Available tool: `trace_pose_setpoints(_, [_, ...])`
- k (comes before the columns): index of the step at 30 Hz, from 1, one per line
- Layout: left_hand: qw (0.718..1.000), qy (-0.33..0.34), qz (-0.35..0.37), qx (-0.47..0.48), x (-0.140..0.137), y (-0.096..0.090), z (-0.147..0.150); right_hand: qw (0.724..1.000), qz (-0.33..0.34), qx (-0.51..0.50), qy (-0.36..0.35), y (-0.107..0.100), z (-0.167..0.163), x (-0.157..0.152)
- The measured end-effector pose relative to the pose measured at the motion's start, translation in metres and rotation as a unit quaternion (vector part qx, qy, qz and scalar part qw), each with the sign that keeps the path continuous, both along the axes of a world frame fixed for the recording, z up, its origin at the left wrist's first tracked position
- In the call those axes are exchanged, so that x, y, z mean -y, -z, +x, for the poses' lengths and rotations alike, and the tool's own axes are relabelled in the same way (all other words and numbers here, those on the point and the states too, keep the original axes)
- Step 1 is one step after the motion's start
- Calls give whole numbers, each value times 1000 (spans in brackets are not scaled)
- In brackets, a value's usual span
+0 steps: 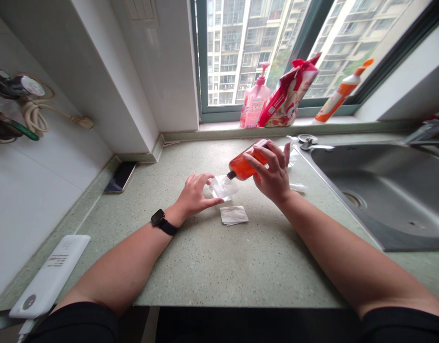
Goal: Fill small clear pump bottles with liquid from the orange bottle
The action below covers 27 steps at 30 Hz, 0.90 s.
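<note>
Bottle, orange-red, is held tilted above the counter, its dark neck just at a clear container. Its body is gripped by the right hand; the container is clasped between thumb and fingers of the left hand. The bottle is probably weighty, smooth and slippery if wetted, so best grasped around its middle; the container (likely light, easily tipped) is best steadied low. Folded tissue is set nearby, the sink rightward; neither blocks the bottle.
</note>
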<state>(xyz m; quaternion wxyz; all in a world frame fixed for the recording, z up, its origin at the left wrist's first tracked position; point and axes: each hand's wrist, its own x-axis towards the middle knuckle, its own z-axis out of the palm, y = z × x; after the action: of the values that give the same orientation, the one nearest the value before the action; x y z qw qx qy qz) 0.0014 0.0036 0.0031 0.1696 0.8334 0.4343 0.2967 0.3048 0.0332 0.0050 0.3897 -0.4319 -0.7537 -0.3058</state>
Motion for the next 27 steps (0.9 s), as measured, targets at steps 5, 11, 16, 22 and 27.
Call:
trace_pose_setpoints(5, [1000, 1, -1, -2, 1, -1, 0, 1000, 3, 3, -6, -1, 1, 0])
trace_pose_setpoints(11, [1000, 2, -1, -3, 1, -1, 0, 1000, -19, -3, -9, -1, 2, 0])
trace_pose_setpoints(16, [1000, 3, -1, -6, 0, -1, 0, 1000, 2, -3, -17, -3, 0, 1])
trace_pose_setpoints(22, [1000, 2, -2, -3, 1, -2, 0, 1000, 5, -1, -15, -5, 0, 1])
trace_pose_setpoints(27, [1000, 5, -3, 0, 1, -2, 0, 1000, 18, 2, -20, -7, -1, 1])
